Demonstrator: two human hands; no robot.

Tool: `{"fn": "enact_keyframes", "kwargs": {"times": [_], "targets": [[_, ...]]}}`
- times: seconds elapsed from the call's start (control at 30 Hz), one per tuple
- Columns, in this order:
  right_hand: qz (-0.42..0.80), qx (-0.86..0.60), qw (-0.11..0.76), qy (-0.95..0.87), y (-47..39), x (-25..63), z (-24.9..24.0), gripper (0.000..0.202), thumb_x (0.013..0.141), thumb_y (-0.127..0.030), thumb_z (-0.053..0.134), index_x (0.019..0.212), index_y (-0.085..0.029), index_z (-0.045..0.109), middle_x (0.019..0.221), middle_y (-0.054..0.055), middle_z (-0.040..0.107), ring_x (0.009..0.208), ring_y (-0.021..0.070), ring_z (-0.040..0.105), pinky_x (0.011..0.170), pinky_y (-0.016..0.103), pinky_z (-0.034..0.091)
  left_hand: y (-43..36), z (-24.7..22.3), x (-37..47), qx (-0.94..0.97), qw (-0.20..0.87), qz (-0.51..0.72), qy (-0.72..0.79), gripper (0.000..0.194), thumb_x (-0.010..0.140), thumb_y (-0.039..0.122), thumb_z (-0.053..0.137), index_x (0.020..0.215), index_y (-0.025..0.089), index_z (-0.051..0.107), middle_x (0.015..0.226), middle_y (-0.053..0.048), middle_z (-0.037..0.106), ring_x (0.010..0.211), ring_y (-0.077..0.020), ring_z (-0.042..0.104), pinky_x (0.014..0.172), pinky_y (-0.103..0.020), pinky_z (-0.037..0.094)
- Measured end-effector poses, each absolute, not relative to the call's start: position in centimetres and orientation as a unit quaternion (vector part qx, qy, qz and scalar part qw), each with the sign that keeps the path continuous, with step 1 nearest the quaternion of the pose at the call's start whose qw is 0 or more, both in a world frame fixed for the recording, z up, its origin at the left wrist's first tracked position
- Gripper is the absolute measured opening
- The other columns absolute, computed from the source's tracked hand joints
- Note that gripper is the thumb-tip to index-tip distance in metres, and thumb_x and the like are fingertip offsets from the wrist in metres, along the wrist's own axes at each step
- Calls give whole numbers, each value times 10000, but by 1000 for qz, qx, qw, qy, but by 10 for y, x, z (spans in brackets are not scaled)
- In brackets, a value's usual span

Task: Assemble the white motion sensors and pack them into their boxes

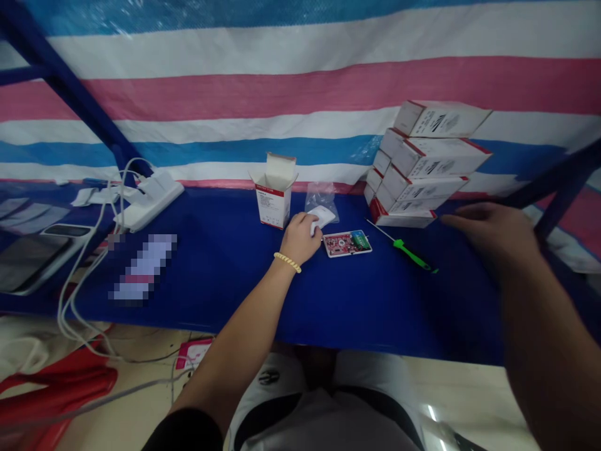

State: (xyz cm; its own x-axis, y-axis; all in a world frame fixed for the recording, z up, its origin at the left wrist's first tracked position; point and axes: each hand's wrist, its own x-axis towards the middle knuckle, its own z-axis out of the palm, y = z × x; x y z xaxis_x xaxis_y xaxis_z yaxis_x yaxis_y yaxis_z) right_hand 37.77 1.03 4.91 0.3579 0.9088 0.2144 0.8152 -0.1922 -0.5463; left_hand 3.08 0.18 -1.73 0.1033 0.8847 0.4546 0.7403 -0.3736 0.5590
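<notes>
My left hand [302, 237], with a yellow braided band at the wrist, is closed on a white plastic cover [322, 216] lying on the blue table. Just right of it, an opened device [347, 243] shows a red circuit board and a green-blue part in a white casing. A clear plastic bag [323, 195] lies behind the cover. My right hand [498, 232] is blurred over the table's right side, its thumb and fingers apart and nothing seen in them. Between the device and that hand rests a screwdriver [409, 252] with a green handle.
An open white-and-red box [273, 203] stands behind my left hand. Several similar boxes [427, 166] are stacked unevenly at the back right. To the left are a power strip [150, 203] with white cables, a blurred-out phone-like rectangle [145, 269] and a scale-like device [35, 260].
</notes>
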Motion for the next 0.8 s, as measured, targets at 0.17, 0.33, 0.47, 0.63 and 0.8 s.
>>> {"fn": "enact_keyframes", "kwargs": {"times": [0.17, 0.33, 0.47, 0.63, 0.8], "targets": [[258, -551, 316, -729, 18, 281, 40, 296, 720, -467, 663, 729, -172, 646, 670, 10, 631, 612, 136, 551, 620, 293, 443, 9, -25, 30, 718, 51, 365, 591, 275, 816, 142, 583, 1087, 104, 604, 1223, -156, 590, 1184, -281, 530, 1060, -463, 426], [177, -436, 320, -822, 28, 259, 5, 295, 726, -452, 659, 906, -218, 664, 878, 36, 680, 798, 213, 616, 736, 379, 500, 11, -31, 30, 723, 64, 314, 612, 438, 816, 235, 640, 1209, 57, 562, 1334, -211, 521, 1257, -311, 491, 1077, -458, 415], [159, -406, 255, -863, 25, 263, -10, 695, 605, -554, 773, 1180, -199, 609, 1131, 108, 649, 1079, 320, 566, 926, 497, 458, 14, -33, 29, 722, 65, 298, 621, 425, 819, 212, 629, 1218, 87, 557, 1259, -186, 584, 1195, -304, 539, 1037, -467, 440], [174, -428, 207, -863, 17, 259, -14, 686, 623, -472, 795, 1216, -194, 590, 1164, 112, 641, 1145, 341, 528, 989, 525, 404, 16, -33, 28, 721, 55, 313, 617, 391, 809, 201, 642, 1179, 91, 578, 1152, -164, 633, 1136, -294, 568, 1000, -445, 464], [192, -410, 229, -862, 15, 253, -15, 688, 598, -474, 822, 1189, -205, 596, 1138, 103, 643, 1128, 327, 534, 981, 512, 410, 18, -35, 25, 718, 60, 327, 612, 402, 775, 170, 682, 1161, 120, 581, 1134, -150, 648, 1114, -294, 587, 984, -462, 472]]}}
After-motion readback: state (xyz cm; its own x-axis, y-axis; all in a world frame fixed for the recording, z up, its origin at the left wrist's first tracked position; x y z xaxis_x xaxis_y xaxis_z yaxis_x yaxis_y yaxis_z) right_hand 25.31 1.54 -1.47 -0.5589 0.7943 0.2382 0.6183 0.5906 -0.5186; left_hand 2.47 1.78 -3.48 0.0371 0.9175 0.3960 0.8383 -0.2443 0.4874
